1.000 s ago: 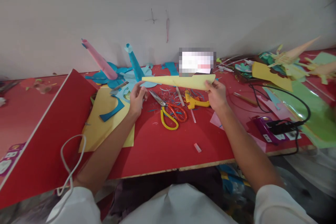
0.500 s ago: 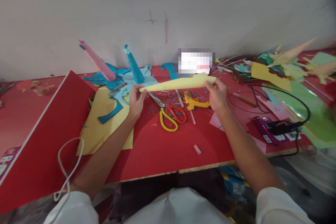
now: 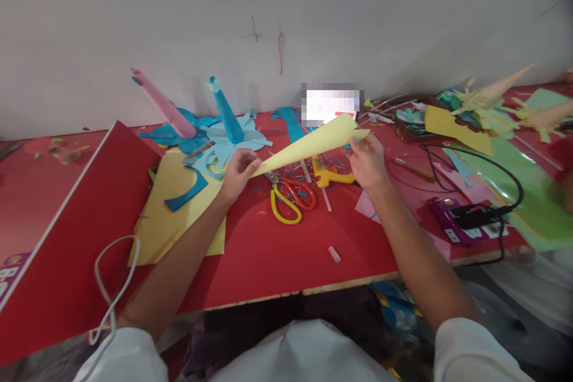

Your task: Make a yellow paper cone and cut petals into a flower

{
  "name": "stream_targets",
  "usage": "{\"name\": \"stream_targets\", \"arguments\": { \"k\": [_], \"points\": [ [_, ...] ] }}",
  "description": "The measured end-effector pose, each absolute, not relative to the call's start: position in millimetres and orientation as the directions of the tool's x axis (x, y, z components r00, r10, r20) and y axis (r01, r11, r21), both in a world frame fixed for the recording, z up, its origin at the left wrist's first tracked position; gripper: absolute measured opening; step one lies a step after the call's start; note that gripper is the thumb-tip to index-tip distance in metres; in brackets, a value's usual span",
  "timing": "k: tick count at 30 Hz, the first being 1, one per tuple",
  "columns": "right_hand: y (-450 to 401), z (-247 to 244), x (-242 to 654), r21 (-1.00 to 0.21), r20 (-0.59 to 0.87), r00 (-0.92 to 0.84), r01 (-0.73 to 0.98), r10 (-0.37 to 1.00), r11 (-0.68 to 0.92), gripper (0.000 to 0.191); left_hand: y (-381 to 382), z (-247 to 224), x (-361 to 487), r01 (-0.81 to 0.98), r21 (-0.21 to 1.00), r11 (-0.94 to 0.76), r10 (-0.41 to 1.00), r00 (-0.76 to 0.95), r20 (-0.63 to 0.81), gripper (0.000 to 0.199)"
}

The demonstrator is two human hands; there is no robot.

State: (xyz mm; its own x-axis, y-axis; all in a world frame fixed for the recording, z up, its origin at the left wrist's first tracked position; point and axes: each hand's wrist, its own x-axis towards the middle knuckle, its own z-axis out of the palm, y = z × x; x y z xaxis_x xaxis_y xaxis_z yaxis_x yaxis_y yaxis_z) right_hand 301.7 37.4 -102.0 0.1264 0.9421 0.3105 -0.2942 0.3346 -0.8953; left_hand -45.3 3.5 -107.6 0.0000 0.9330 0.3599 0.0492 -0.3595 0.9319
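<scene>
A yellow sheet of paper rolled into a cone (image 3: 308, 143) is held in the air between my hands. My left hand (image 3: 240, 174) pinches its narrow tip. At the wide end, my right hand (image 3: 367, 161) grips the paper's loose edge. Below the cone lie scissors (image 3: 286, 203) with one yellow and one red handle; their blades are mostly hidden by the cone and my left hand. Just left of my right hand rests a yellow glue gun (image 3: 331, 177), with a clear glue stick (image 3: 327, 199) close by.
Blue (image 3: 227, 113) and pink (image 3: 165, 104) paper cones stand on flower-shaped bases at the back left. A lit screen (image 3: 331, 106) leans by the wall. Yellow card (image 3: 179, 233) lies left, a red panel (image 3: 89, 233) beside it. At right are a purple power strip (image 3: 452, 224) and black cable (image 3: 521, 191).
The yellow paper cone now looks wider and tilts more, its wide end raised. My left hand has moved slightly down and to the right with the tip.
</scene>
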Motion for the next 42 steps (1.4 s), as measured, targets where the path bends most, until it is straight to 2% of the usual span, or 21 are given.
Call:
{"name": "stream_targets", "arguments": {
  "k": [4, 10, 15, 19, 21, 24, 29, 31, 33, 37, 40, 42],
  "points": [
    [31.9, -97.0, 296.4, -0.891, 0.283, 0.123, -0.333, 0.951, 0.308, 0.047, 1.1, -107.7, -45.5, 0.094, 0.95, -0.297, 0.952, 0.11, 0.287, 0.046],
    [21.3, -90.5, 283.8, -0.888, 0.244, 0.028, -0.394, 0.969, 0.235, 0.07, 0.7, -104.8, -44.6, 0.11, 0.945, -0.307, 0.948, 0.118, 0.295, 0.044],
    [18.8, -97.0, 271.1, -0.874, 0.13, -0.037, -0.477, 0.991, 0.097, 0.058, -0.6, -105.2, -42.3, 0.078, 0.951, -0.299, 0.949, 0.131, 0.287, 0.044],
    [16.6, -95.5, 267.8, -0.874, 0.106, -0.032, -0.48, 0.994, 0.077, 0.054, 2.8, -105.3, -48.8, -0.157, 0.962, -0.225, 0.97, 0.055, 0.236, 0.047],
    [13.4, -91.6, 265.5, -0.868, 0.102, -0.024, -0.49, 0.995, 0.077, 0.054, 6.2, -100.1, -50.7, -0.208, 0.957, -0.204, 0.978, -0.002, 0.208, 0.047],
    [6.8, -87.1, 258.1, -0.871, 0.087, -0.03, -0.487, 0.996, 0.062, 0.056, 9.7, -83.4, -41.2, -0.082, 0.977, -0.194, 0.977, 0.07, 0.2, 0.047],
    [-1.4, -89.2, 245.1, -0.899, 0.04, 0.005, -0.436, 0.999, 0.038, 0.061, 6.4, -49.3, 8.7, 0.22, 0.944, -0.245, 0.901, 0.411, 0.138, 0.06],
    [-2.6, -90.9, 242.4, -0.912, 0.059, 0.026, -0.405, 0.998, 0.065, 0.062, 5.5, -41.0, 27.9, 0.301, 0.91, -0.286, 0.847, 0.524, 0.092, 0.07],
    [-3.5, -91.7, 240.7, -0.921, 0.104, 0.042, -0.372, 0.994, 0.112, 0.061, 7.1, -37.0, 39.4, 0.385, 0.858, -0.339, 0.849, 0.519, 0.102, 0.075],
    [-7.2, -89.2, 240.1, -0.938, 0.214, 0.06, -0.266, 0.975, 0.222, 0.054, 18.6, -35.8, 37.6, 0.434, 0.835, -0.338, 0.9, 0.409, 0.152, 0.06],
    [-15.8, -85.9, 240.5, -0.942, 0.334, 0.039, -0.007, 0.942, 0.334, 0.042, 30.8, -32.1, 24.8, 0.283, 0.926, -0.251, 0.93, 0.337, 0.149, 0.054],
    [-25.4, -84.5, 237.9, -0.86, 0.426, -0.078, 0.275, 0.902, 0.43, 0.037, 36.9, -25.5, 16.4, 0.131, 0.97, -0.207, 0.945, 0.283, 0.163, 0.054]
  ]
}}
